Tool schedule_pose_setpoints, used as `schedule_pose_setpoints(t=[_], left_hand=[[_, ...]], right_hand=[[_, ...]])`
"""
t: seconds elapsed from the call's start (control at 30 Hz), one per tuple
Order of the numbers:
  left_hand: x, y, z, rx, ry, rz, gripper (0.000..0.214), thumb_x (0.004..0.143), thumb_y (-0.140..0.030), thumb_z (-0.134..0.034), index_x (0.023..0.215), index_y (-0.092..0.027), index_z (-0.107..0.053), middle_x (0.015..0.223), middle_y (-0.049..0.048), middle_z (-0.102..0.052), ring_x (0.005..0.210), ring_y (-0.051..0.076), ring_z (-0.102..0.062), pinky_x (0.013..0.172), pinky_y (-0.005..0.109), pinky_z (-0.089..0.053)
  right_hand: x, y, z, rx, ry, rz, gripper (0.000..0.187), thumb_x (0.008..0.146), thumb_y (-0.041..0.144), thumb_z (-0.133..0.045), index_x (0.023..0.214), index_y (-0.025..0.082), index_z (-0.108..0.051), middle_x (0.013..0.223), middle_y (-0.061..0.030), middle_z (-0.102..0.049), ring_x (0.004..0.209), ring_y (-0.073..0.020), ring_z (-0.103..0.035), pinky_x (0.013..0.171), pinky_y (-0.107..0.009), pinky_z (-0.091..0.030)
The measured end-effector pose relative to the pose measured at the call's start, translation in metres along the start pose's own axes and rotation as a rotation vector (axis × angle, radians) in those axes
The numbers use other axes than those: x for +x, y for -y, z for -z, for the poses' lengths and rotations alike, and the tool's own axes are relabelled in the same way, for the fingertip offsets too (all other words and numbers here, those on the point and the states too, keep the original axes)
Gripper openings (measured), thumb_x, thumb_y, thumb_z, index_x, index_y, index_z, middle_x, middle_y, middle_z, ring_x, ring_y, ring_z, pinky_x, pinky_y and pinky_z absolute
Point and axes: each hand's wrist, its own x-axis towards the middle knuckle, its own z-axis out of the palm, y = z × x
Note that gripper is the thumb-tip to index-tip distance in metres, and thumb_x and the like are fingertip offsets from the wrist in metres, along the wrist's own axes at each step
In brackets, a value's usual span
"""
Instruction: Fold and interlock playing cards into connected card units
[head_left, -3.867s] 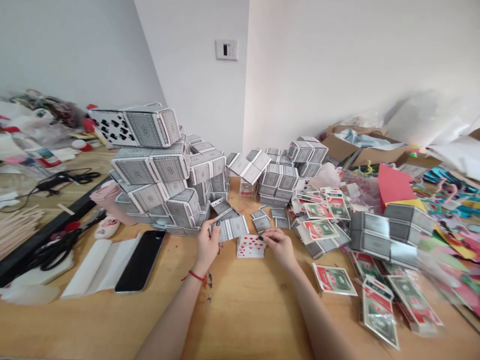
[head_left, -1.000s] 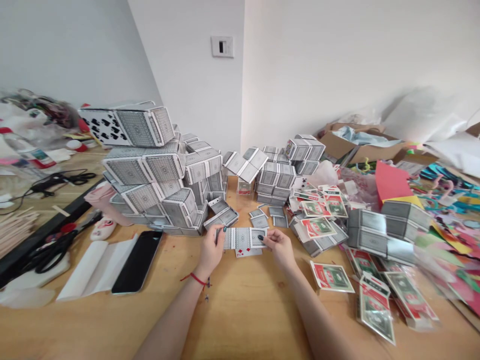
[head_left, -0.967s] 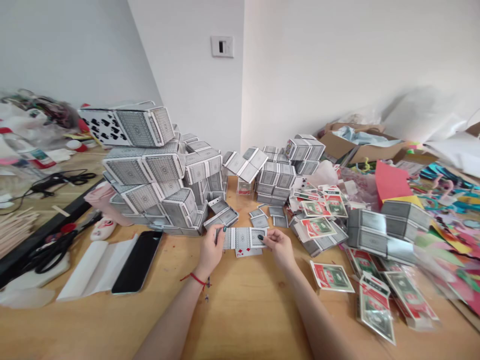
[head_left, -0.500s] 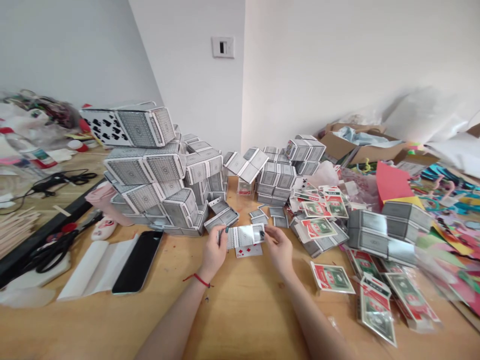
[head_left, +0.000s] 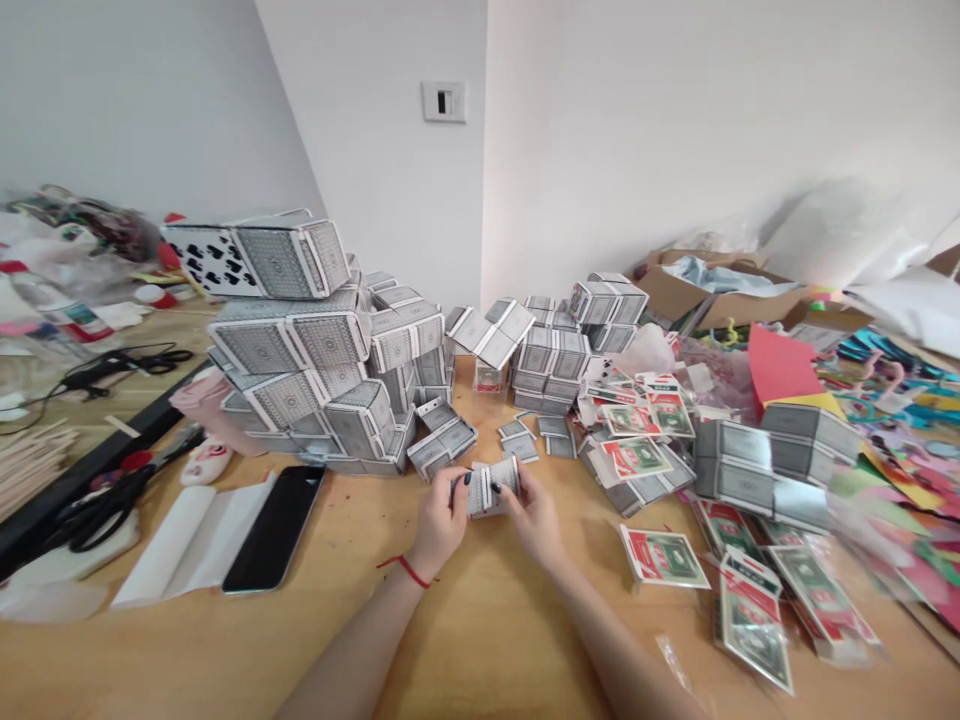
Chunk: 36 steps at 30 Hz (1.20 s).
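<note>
Between both hands, low over the wooden table, are grey-backed playing cards (head_left: 484, 487) set side by side, their backs facing up. My left hand (head_left: 444, 515) grips the left end, thumb on top. My right hand (head_left: 534, 515) grips the right end with its thumb pressed on the backs. Part of a white card shows beneath them, mostly hidden. Just beyond the hands lie small folded card pieces (head_left: 517, 438) and a folded card block (head_left: 442, 440). To the left rises a large stack of card blocks (head_left: 300, 340).
A black phone (head_left: 276, 528), scissors (head_left: 112, 500) and a paper roll (head_left: 176, 545) lie at left. Red and green card boxes (head_left: 664, 555) lie at right, near more card blocks (head_left: 735, 465). A cardboard box (head_left: 720, 295) and coloured paper (head_left: 784, 370) are farther back.
My hands have come closer together, the right one moving left. The cards, earlier stretched out in a longer strip, now look shorter, and the red-diamond card below is mostly covered.
</note>
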Motion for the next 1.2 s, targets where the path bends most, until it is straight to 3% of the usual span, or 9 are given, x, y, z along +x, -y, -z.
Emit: schedule_pose_setpoints(t=[0.17,0.37,0.53,0.67,0.77,0.93,1.2], left_hand=[[-0.001,0.000,-0.001,-0.019,-0.020,0.035,0.017,0.083,-0.024,-0.037,0.093,-0.016,-0.048,0.079,0.0050,-0.060,0.069,0.014,-0.057,0.061,0.023,-0.044],[-0.003,0.000,-0.002,-0.046,-0.014,0.070,0.015,0.083,-0.026,-0.036,0.091,-0.017,-0.046,0.080,0.0050,-0.058,0.070,0.014,-0.056,0.060,0.024,-0.044],[-0.004,-0.003,-0.003,-0.077,0.002,0.093,0.014,0.083,-0.025,-0.036,0.090,-0.018,-0.045,0.078,0.0044,-0.057,0.067,0.014,-0.055,0.058,0.024,-0.043],[-0.004,-0.002,-0.004,-0.109,0.035,0.115,0.014,0.082,-0.026,-0.036,0.089,-0.018,-0.045,0.074,0.0029,-0.056,0.062,0.013,-0.054,0.054,0.023,-0.042],[-0.002,0.000,-0.005,-0.138,0.055,0.150,0.014,0.083,-0.028,-0.037,0.087,-0.018,-0.045,0.071,0.0014,-0.055,0.058,0.011,-0.052,0.052,0.022,-0.041],[-0.001,0.001,-0.009,-0.276,0.110,0.227,0.017,0.083,-0.032,-0.038,0.087,-0.018,-0.045,0.063,-0.0024,-0.050,0.046,0.008,-0.046,0.042,0.019,-0.037],[-0.002,-0.002,-0.012,-0.359,0.132,0.306,0.020,0.081,-0.036,-0.039,0.087,-0.018,-0.046,0.058,-0.0045,-0.048,0.040,0.007,-0.044,0.036,0.018,-0.035]], right_hand=[[-0.002,0.004,0.000,0.095,0.073,-0.022,0.047,0.072,0.046,-0.054,0.107,0.015,-0.057,0.099,-0.0080,-0.064,0.094,-0.0249,-0.056,0.083,-0.036,-0.042],[-0.002,0.005,-0.001,0.253,0.115,-0.147,0.047,0.069,0.055,-0.052,0.094,0.016,-0.061,0.073,-0.0058,-0.064,0.070,-0.0228,-0.060,0.053,-0.031,-0.049],[-0.001,0.007,0.002,0.282,0.135,-0.152,0.042,0.065,0.056,-0.056,0.082,0.017,-0.062,0.065,-0.0040,-0.062,0.058,-0.0202,-0.059,0.043,-0.027,-0.046],[-0.001,0.008,0.007,0.206,0.139,-0.173,0.043,0.065,0.057,-0.055,0.077,0.016,-0.058,0.053,-0.0004,-0.058,0.036,-0.0126,-0.051,0.035,-0.023,-0.040],[-0.003,0.009,0.006,0.165,0.121,-0.187,0.043,0.067,0.058,-0.051,0.072,0.016,-0.053,0.040,0.0060,-0.045,0.026,-0.0073,-0.037,0.027,-0.018,-0.029],[-0.001,0.008,0.005,0.050,0.041,-0.147,0.047,0.072,0.062,-0.041,0.054,0.019,-0.041,0.038,0.0065,-0.035,0.030,-0.0068,-0.032,0.029,-0.018,-0.023],[0.005,0.007,0.013,-0.024,0.143,-0.085,0.049,0.072,0.061,-0.039,0.050,0.018,-0.043,0.046,0.0010,-0.043,0.045,-0.0105,-0.039,0.041,-0.021,-0.030]])
